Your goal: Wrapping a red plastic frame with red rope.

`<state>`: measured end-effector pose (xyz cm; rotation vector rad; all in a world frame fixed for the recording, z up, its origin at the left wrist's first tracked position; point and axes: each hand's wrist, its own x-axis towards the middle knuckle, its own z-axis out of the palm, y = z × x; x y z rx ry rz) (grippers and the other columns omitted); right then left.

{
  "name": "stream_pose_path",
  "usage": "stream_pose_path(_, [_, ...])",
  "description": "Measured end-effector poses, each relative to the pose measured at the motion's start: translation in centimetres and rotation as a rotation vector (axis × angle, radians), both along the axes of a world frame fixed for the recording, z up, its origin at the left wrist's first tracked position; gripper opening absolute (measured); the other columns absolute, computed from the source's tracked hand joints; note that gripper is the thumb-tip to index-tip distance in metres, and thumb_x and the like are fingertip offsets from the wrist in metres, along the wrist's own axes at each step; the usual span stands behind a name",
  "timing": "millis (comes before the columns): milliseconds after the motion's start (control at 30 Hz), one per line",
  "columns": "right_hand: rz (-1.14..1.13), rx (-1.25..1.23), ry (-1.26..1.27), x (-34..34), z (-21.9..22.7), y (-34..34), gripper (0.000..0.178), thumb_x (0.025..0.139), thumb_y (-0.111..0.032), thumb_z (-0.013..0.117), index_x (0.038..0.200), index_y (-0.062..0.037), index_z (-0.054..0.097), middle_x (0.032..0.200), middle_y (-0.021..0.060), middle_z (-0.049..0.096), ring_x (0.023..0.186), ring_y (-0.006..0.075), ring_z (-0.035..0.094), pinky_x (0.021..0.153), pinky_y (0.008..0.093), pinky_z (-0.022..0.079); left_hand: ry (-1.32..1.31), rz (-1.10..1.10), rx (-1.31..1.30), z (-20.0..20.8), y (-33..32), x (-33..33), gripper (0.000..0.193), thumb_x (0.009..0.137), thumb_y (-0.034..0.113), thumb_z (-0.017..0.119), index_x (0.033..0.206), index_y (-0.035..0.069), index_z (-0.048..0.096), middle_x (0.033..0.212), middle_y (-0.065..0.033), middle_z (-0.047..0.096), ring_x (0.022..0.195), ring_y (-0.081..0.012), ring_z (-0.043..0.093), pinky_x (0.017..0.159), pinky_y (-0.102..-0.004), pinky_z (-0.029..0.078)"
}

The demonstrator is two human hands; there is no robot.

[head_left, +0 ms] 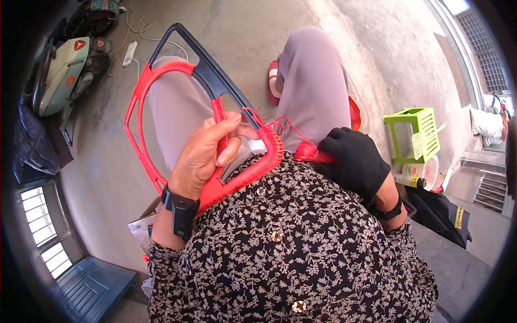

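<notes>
A black frame (207, 67) with rounded corners and an inner curved bar lies tilted across my lap. Red cord (274, 151) is wound tightly round much of it, while its far corner and one side show bare black. My bare left hand (202, 151) grips a red-wrapped inner bar, fingers curled about it. From the wrapped corner by that hand, a loose strand loops across to a small red bundle of cord (307, 152). My right hand (355, 161), in a black glove, is closed round the bundle close to my body. Its fingertips are partly hidden.
On the right stand a green plastic stool (423, 134) and a black bag (439, 212), with a yellow-and-black can (409, 181) between. A white power strip (129, 54) with its cable lies on the floor far left, near a parked scooter (67, 78).
</notes>
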<state>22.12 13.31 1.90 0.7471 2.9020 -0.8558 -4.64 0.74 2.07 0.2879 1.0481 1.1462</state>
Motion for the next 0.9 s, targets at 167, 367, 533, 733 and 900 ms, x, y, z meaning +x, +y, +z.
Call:
stream_pose_path(167, [-0.004,-0.078,-0.058,-1.9,-0.2,1.0,0.032,0.076,-0.036,0.068,0.087,-0.0066,0.063,0.088,0.0156,0.062,0.081,0.0336,0.062,0.070,0.0420,0.049,-0.073,0.087,0.076,-0.7,0.2,-0.1,0.018,0.096,0.023,0.051,0.095,0.005,0.056,0.088,-0.0143,0.067,0.049,-0.0067,0.051,0.044,-0.0175,0.038])
stream_pose_path(367, [0.294,-0.514,0.215,-7.4,-3.8,0.7,0.038,0.076,-0.028,0.072,0.101,-0.0032,0.059,0.089,0.0175,0.064,0.083,0.0306,0.065,0.072,0.0386,0.050,-0.074,0.342,-0.009,-1.5,0.8,1.2,0.020,0.095,0.021,0.054,0.105,0.004,0.056,0.105,-0.0119,0.062,0.093,-0.0211,0.063,0.076,-0.0320,0.054])
stream_pose_path(533, [0.146,-0.869,0.519,-10.6,-4.8,0.1,0.035,0.079,-0.015,0.071,0.109,-0.0018,0.058,0.094,0.0116,0.065,0.088,0.0212,0.065,0.075,0.0325,0.050,-0.194,0.291,-0.129,-2.2,0.6,1.1,0.032,0.097,0.033,0.051,0.108,0.004,0.055,0.103,-0.0115,0.062,0.086,-0.0181,0.064,0.070,-0.0322,0.056])
stream_pose_path(733, [-0.315,-1.107,0.886,-10.9,-9.0,2.1,0.043,0.086,-0.011,0.064,0.124,-0.0004,0.048,0.102,0.0112,0.061,0.091,0.0213,0.063,0.082,0.0330,0.052,-0.283,-0.034,-0.007,-3.3,-0.1,0.2,0.060,0.097,0.053,0.034,0.124,0.002,0.051,0.101,-0.0073,0.065,0.077,-0.0139,0.062,0.064,-0.0289,0.054])
stream_pose_path(900, [-0.377,-1.268,0.947,-6.9,-7.3,3.8,0.029,0.091,-0.018,0.057,0.114,-0.0003,0.056,0.095,0.0082,0.064,0.087,0.0179,0.063,0.081,0.0304,0.050,-0.026,0.204,-0.112,-2.0,0.2,1.7,0.045,0.097,0.041,0.047,0.116,0.000,0.054,0.098,-0.0059,0.064,0.075,-0.0118,0.062,0.066,-0.0249,0.052])
